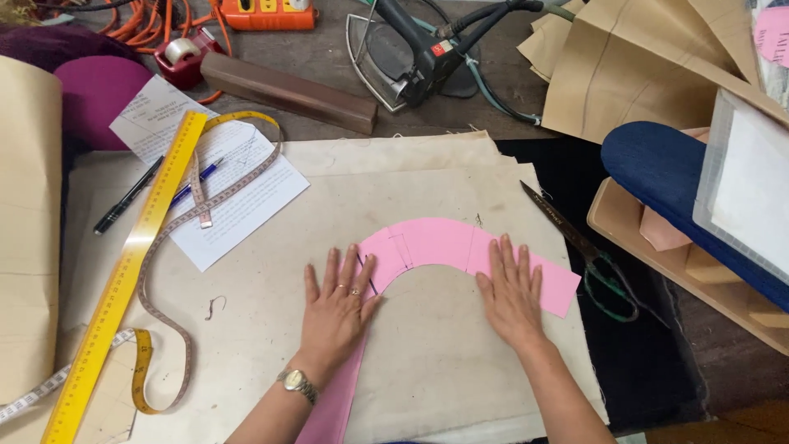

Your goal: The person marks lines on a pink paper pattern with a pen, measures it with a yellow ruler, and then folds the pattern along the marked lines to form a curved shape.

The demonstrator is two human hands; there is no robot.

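Left hand [335, 306] and right hand [511, 292], both spread flat, fingers extended, pressing a curved pink paper pattern piece [436, 242] onto cream fabric [427, 362] on the bench; scissors [588, 251] just right

pattern piece: pink paper arc [448, 247], curved like an arch, lying flat on beige cloth under both my palms
marks: thin pencil lines near my left fingers
ends: one runs below my left wrist, one juts past my right hand

Pink curved paper piece [444, 242] — yellow ruler [123, 275], navy padded board [666, 177].
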